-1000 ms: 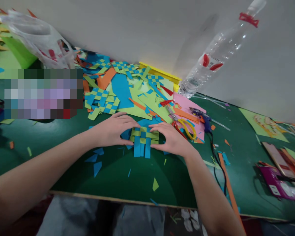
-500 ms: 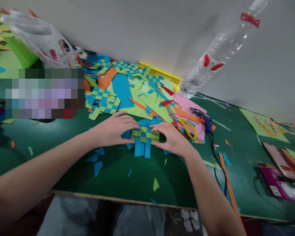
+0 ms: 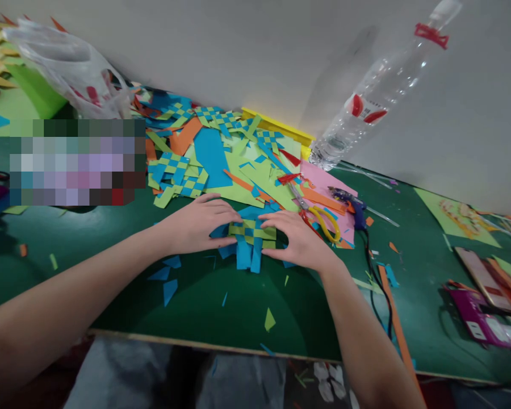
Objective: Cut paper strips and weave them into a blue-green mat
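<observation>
A small piece of woven paper strips [image 3: 250,232], green crossed with blue, lies in front of me on the green table. Loose blue strip ends hang down from its lower edge. My left hand [image 3: 208,224] grips its left side, fingers on the top edge and thumb at the lower left by the blue strips. On the right side, my right hand [image 3: 296,236] holds it likewise between fingers and thumb. Blue paper [image 3: 262,212] shows behind the weave, partly covered by my fingers.
Woven paper pieces [image 3: 176,170] and loose sheets are heaped behind my hands. Yellow-handled scissors [image 3: 326,222] and a blue glue gun [image 3: 354,207] with a black cord lie right. A clear plastic bottle [image 3: 366,108] stands by the wall; a phone [image 3: 483,278] lies far right.
My left thumb has shifted slightly right, and the lower-left blue strips have moved inward, closer to the neighbouring strip. My right hand has hardly moved.
</observation>
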`<action>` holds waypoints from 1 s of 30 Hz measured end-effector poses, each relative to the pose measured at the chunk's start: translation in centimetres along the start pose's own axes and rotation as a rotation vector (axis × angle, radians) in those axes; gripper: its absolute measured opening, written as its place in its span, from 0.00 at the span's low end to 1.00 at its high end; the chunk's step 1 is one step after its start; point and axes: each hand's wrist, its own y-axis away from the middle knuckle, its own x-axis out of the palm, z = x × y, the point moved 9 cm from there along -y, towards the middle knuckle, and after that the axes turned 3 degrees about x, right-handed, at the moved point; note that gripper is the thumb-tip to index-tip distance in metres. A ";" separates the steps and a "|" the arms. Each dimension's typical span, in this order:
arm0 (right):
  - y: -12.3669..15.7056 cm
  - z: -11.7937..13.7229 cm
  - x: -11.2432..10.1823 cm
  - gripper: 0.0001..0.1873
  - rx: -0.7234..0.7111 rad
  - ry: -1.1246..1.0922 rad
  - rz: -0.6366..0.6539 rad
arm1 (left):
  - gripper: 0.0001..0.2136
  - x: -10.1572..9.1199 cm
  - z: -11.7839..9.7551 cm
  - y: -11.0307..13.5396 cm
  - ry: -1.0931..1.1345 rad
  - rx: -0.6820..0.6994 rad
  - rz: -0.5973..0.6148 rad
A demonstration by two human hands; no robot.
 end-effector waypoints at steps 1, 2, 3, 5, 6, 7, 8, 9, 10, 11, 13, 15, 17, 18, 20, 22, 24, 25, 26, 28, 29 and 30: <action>0.0 0.0 0.0 0.20 0.002 -0.005 0.006 | 0.18 0.0 0.0 0.0 0.001 0.000 0.006; 0.0 0.1 0.0 0.20 0.007 -0.008 0.016 | 0.18 0.1 0.0 0.0 0.004 0.000 0.012; 0.1 0.1 0.0 0.21 0.012 -0.010 0.026 | 0.17 0.1 0.0 0.0 0.007 0.001 0.017; 0.1 0.1 0.0 0.24 0.021 -0.018 0.040 | 0.17 0.2 0.0 0.0 0.009 0.001 0.027; 0.1 0.1 0.0 0.25 0.025 -0.025 0.040 | 0.17 0.2 0.0 0.0 0.010 0.000 0.029; 0.1 0.1 0.0 0.27 0.027 -0.032 0.039 | 0.16 0.2 0.0 0.0 0.014 -0.001 0.029; 0.1 0.1 0.0 0.29 0.026 -0.038 0.035 | 0.16 0.2 0.1 0.0 0.020 -0.004 0.029; 0.1 0.1 0.0 0.29 0.024 -0.042 0.031 | 0.16 0.2 0.1 0.0 0.027 -0.005 0.028; 0.1 0.2 0.0 0.29 0.020 -0.043 0.029 | 0.16 0.2 0.1 0.0 0.033 -0.006 0.027; 0.0 0.2 0.0 0.28 0.014 -0.042 0.028 | 0.16 0.2 0.1 0.0 0.036 -0.007 0.024; -0.1 0.4 0.0 0.25 -0.001 -0.033 0.024 | 0.16 0.2 0.1 -0.1 0.032 -0.008 0.025; -0.1 0.6 0.1 0.20 -0.013 -0.019 0.022 | 0.16 0.2 0.1 -0.1 0.019 -0.006 0.034; -0.2 0.7 0.1 0.16 -0.025 -0.008 0.015 | 0.17 0.2 0.1 -0.1 0.011 -0.006 0.040; -0.2 0.8 0.1 0.14 -0.030 -0.004 0.010 | 0.17 0.2 0.1 -0.1 0.011 -0.009 0.041; -0.2 0.8 0.1 0.13 -0.045 -0.006 -0.014 | 0.17 0.1 0.1 -0.2 0.019 -0.021 0.037; -0.3 0.7 0.0 0.12 -0.061 -0.010 -0.040 | 0.18 -0.1 0.2 -0.2 0.026 -0.046 0.030; -0.3 0.6 0.0 0.11 -0.068 -0.007 -0.060 | 0.18 -0.4 0.3 -0.2 0.026 -0.075 0.020; -0.3 0.4 0.0 0.11 -0.062 -0.001 -0.071 | 0.18 -0.5 0.4 -0.2 0.026 -0.085 0.014; -0.3 0.2 0.0 0.10 -0.050 0.003 -0.084 | 0.18 -0.6 0.4 -0.1 0.029 -0.089 0.006; -0.2 -0.2 -0.3 0.09 -0.011 0.005 -0.125 | 0.19 -0.8 0.3 -0.1 0.050 -0.088 -0.005; -0.2 -0.4 -0.5 0.09 0.014 0.003 -0.148 | 0.19 -0.9 0.2 0.0 0.066 -0.090 -0.008; -0.1 -0.6 -0.7 0.09 0.039 0.002 -0.174 | 0.19 -0.9 0.3 0.0 0.085 -0.101 -0.012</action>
